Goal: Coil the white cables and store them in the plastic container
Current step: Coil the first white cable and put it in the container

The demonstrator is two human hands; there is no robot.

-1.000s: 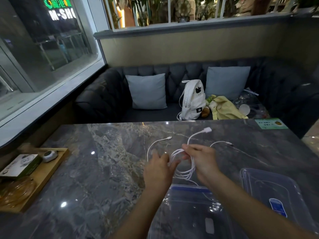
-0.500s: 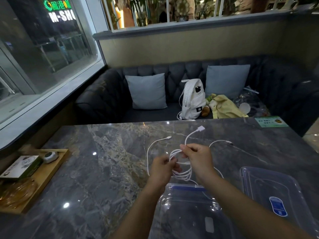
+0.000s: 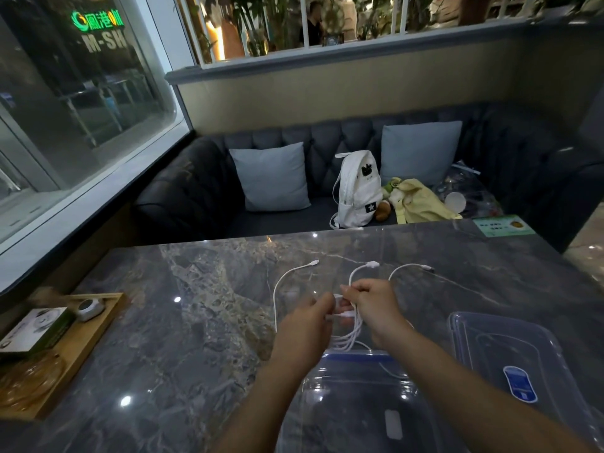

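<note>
A white cable coil (image 3: 349, 335) hangs in several loops between my hands, just above the marble table (image 3: 196, 322). My left hand (image 3: 305, 325) pinches the coil's left side. My right hand (image 3: 376, 305) grips its top, and a short end with a white plug (image 3: 372, 265) arcs up from the fingers. Two more loose white cables lie on the table: one (image 3: 277, 289) curving left, another (image 3: 411, 267) to the right. The clear plastic container (image 3: 356, 403) stands open directly below the coil, near me.
The container's clear lid (image 3: 523, 364) with a blue label lies at the right. A wooden tray (image 3: 72, 348) holding a box and small items sits at the table's left edge. Behind the table is a dark sofa with cushions, a white backpack (image 3: 356, 188) and a yellow cloth.
Both hands have drawn closer together on the coil. The free plug end has become shorter and dropped lower as more cable went into the loops.
</note>
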